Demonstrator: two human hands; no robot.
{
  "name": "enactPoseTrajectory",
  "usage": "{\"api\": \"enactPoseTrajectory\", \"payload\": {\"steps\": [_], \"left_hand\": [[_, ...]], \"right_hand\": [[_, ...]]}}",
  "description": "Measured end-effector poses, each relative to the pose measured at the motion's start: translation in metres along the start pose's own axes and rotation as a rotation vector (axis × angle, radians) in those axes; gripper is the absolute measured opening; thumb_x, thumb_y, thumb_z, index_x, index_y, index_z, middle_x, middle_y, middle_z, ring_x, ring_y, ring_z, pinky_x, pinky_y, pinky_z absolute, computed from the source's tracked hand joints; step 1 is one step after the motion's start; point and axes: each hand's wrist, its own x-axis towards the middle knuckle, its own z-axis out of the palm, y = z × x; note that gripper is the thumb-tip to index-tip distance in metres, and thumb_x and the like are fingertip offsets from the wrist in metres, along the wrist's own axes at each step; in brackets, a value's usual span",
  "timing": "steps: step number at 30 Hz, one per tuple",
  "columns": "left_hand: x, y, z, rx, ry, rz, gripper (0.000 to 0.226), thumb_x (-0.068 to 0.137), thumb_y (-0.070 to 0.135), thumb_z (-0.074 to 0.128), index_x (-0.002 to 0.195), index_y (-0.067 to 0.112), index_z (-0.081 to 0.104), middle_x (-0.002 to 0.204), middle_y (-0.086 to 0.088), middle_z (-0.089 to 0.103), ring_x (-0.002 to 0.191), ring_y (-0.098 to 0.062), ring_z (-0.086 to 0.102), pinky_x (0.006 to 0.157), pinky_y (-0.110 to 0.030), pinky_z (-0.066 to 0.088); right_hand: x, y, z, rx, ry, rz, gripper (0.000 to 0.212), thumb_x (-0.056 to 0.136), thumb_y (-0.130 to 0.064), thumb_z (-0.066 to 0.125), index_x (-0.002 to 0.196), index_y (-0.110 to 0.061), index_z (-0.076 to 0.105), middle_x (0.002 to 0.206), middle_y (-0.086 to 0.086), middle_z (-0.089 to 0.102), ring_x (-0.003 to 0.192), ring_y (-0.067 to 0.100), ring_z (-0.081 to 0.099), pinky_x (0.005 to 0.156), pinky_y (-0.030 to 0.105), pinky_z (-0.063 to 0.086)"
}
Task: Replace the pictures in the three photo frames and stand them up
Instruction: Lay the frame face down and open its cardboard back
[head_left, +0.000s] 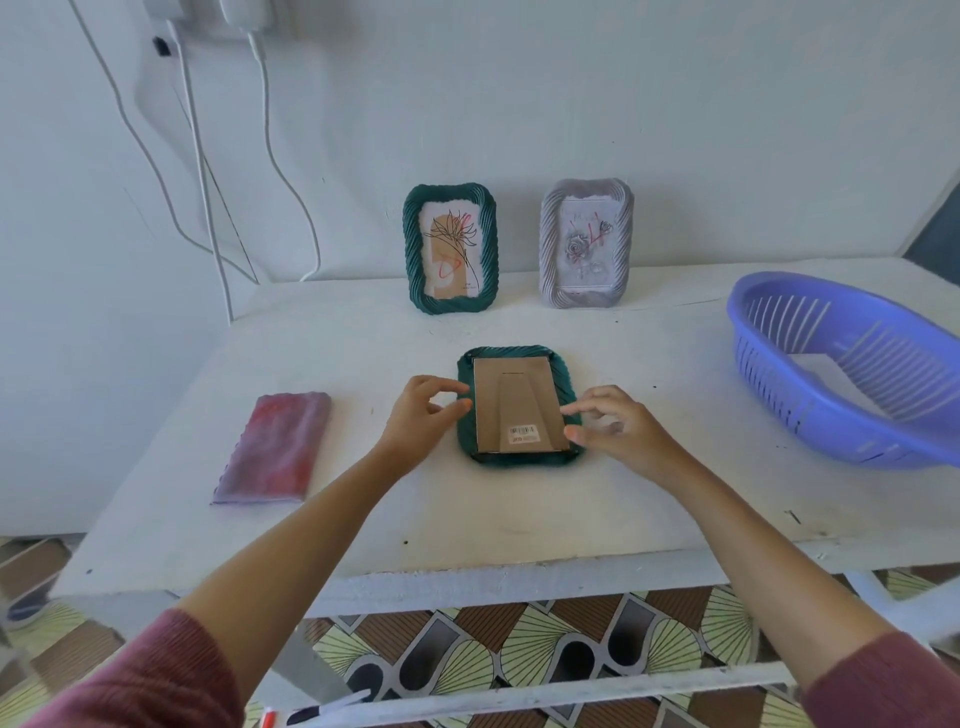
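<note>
A dark green photo frame lies face down in the middle of the white table, its brown cardboard back with a barcode sticker facing up. My left hand touches the frame's left edge with fingers apart. My right hand rests its fingertips at the cardboard's lower right edge. At the back, a second green frame with a flower drawing and a grey frame with a rose picture stand upright against the wall. A reddish-purple picture stack lies flat at the left.
A blue slotted plastic basket with a white sheet inside sits at the right edge of the table. White cables hang down the wall at the back left. Patterned floor shows below the table's front edge.
</note>
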Motion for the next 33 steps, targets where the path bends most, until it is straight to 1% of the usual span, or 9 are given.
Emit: {"api": "enactPoseTrajectory", "payload": {"steps": [4, 7, 11, 15, 18, 21, 28, 30, 33], "left_hand": [[0.018, 0.014, 0.017, 0.223, 0.063, -0.098, 0.025, 0.093, 0.016, 0.053, 0.111, 0.007, 0.068, 0.12, -0.008, 0.063, 0.104, -0.021, 0.057, 0.084, -0.023, 0.039], [0.025, 0.015, 0.027, 0.221, 0.151, -0.136, 0.024, 0.092, 0.011, 0.05, 0.097, 0.001, 0.072, 0.098, -0.01, 0.069, 0.087, -0.018, 0.055, 0.073, -0.023, 0.039], [0.028, 0.018, 0.035, 0.217, 0.219, -0.161, 0.022, 0.09, 0.011, 0.054, 0.094, 0.002, 0.073, 0.105, -0.006, 0.07, 0.084, -0.016, 0.057, 0.07, -0.024, 0.04], [0.029, 0.02, 0.039, 0.21, 0.239, -0.193, 0.02, 0.088, 0.009, 0.055, 0.078, 0.01, 0.073, 0.083, 0.0, 0.062, 0.074, -0.015, 0.051, 0.067, -0.025, 0.041], [0.032, 0.017, 0.041, 0.236, 0.231, -0.188, 0.023, 0.084, 0.005, 0.054, 0.065, 0.018, 0.052, 0.072, 0.0, 0.048, 0.07, -0.016, 0.041, 0.059, -0.024, 0.036], [0.034, 0.016, 0.043, 0.249, 0.225, -0.192, 0.024, 0.083, 0.003, 0.054, 0.065, 0.018, 0.047, 0.071, 0.0, 0.045, 0.069, -0.015, 0.038, 0.051, -0.02, 0.03], [0.03, 0.03, 0.045, 0.158, 0.262, -0.205, 0.023, 0.086, 0.006, 0.052, 0.065, 0.015, 0.057, 0.064, 0.002, 0.054, 0.067, -0.018, 0.048, 0.061, -0.027, 0.042], [0.026, 0.037, 0.045, 0.104, 0.267, -0.194, 0.023, 0.088, 0.006, 0.051, 0.074, 0.014, 0.067, 0.063, 0.01, 0.055, 0.069, -0.017, 0.051, 0.06, -0.026, 0.044], [0.022, 0.041, 0.044, 0.039, 0.277, -0.195, 0.019, 0.088, 0.008, 0.054, 0.093, 0.006, 0.072, 0.083, 0.001, 0.065, 0.078, -0.016, 0.057, 0.063, -0.024, 0.047]], "right_hand": [[0.028, -0.002, -0.011, -0.1, 0.086, 0.053, 0.025, 0.084, -0.025, 0.065, 0.11, -0.023, 0.065, 0.107, -0.002, 0.05, 0.087, 0.01, 0.047, 0.075, 0.015, 0.038], [0.044, -0.004, -0.008, -0.136, 0.072, 0.091, 0.039, 0.082, -0.023, 0.068, 0.119, -0.011, 0.062, 0.099, -0.006, 0.05, 0.093, 0.01, 0.047, 0.081, 0.023, 0.035], [0.054, 0.001, -0.001, -0.191, 0.072, 0.067, 0.04, 0.078, -0.018, 0.073, 0.116, -0.011, 0.064, 0.1, 0.002, 0.052, 0.091, 0.013, 0.047, 0.078, 0.023, 0.035], [0.059, 0.007, -0.002, -0.165, 0.075, 0.058, 0.041, 0.076, -0.018, 0.074, 0.116, -0.011, 0.065, 0.082, -0.015, 0.049, 0.079, 0.006, 0.047, 0.065, 0.016, 0.035], [0.062, 0.01, -0.003, -0.152, 0.067, 0.058, 0.043, 0.074, -0.019, 0.076, 0.116, -0.01, 0.066, 0.076, -0.023, 0.045, 0.07, -0.003, 0.044, 0.061, 0.011, 0.032], [0.063, 0.012, -0.004, -0.141, 0.066, 0.061, 0.044, 0.074, -0.019, 0.076, 0.115, -0.01, 0.066, 0.077, -0.023, 0.046, 0.074, 0.004, 0.046, 0.063, 0.012, 0.034], [0.064, 0.014, -0.008, -0.072, 0.053, 0.077, 0.045, 0.074, -0.016, 0.076, 0.117, -0.007, 0.065, 0.076, -0.018, 0.047, 0.067, -0.003, 0.042, 0.06, 0.013, 0.032], [0.064, 0.014, -0.009, -0.057, 0.045, 0.084, 0.045, 0.074, -0.016, 0.076, 0.117, -0.007, 0.064, 0.073, -0.019, 0.046, 0.066, -0.003, 0.041, 0.06, 0.013, 0.032], [0.064, 0.012, -0.011, -0.054, 0.025, 0.082, 0.046, 0.075, -0.016, 0.076, 0.118, -0.007, 0.063, 0.076, -0.02, 0.047, 0.069, -0.004, 0.044, 0.063, 0.011, 0.034]]}}
